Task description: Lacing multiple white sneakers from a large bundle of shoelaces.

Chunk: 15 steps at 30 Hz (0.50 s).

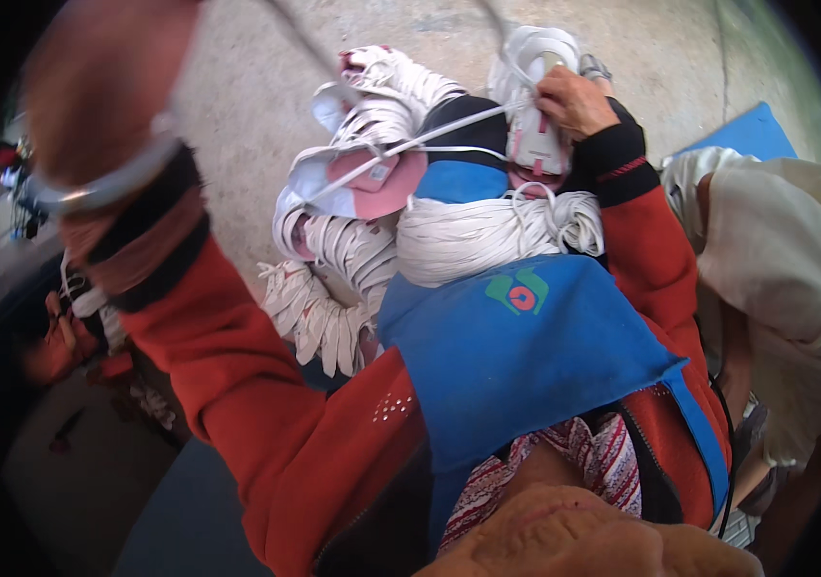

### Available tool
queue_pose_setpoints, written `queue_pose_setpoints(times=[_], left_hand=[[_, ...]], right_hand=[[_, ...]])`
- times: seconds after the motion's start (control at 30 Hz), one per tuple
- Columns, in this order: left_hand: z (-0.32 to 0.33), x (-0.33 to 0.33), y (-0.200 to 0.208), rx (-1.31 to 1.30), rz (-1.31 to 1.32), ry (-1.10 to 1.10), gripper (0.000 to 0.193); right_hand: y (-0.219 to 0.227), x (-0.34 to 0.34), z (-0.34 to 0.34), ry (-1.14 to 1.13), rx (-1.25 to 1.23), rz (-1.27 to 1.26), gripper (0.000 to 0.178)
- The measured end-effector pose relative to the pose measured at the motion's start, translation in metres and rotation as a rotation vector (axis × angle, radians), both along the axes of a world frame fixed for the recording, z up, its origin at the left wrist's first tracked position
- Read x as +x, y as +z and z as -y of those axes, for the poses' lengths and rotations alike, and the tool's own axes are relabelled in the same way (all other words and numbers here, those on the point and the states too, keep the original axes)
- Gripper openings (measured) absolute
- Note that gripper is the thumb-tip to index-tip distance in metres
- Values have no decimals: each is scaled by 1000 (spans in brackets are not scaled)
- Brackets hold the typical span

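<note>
My right hand (pixel 576 102) is closed on a white shoe upper (pixel 537 146) with pink trim, held above my lap. Its fingers press at the upper's lace area. My left hand (pixel 112 91) is raised high at the upper left, close to the camera and smeared by motion, so its fingers cannot be read. White lace strands (pixel 458 123) run from the upper toward the left, and blurred strands rise past the top edge. A thick bundle of white laces (pixel 473 236) lies across my lap. Left of it are several laced white-and-pink uppers (pixel 372 185).
A blue apron (pixel 545 346) covers my front. At the right sits another person in cream clothing (pixel 776 255), close to my right arm. A blue flat object (pixel 752 135) lies behind them on the concrete floor (pixel 237 106). Dark, blurred things fill the left rim.
</note>
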<state>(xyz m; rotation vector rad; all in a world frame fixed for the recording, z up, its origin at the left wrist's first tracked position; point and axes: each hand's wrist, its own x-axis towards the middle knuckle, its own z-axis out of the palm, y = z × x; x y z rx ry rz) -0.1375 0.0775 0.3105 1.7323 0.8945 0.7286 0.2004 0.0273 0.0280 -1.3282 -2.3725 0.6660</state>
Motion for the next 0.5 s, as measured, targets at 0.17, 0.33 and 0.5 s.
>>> queue_pose_setpoints(times=[0.17,0.33,0.5], left_hand=[[40,11,-51,-268,381,271,24],[53,21,-24,-174,635,63,24],[46,26,-34,-239,581,-31,25]], right_hand=[[18,-32,8,98,107,126,15],[16,-70,20,235,179,159,15],[78,-81,13,402,-792,-436,25]])
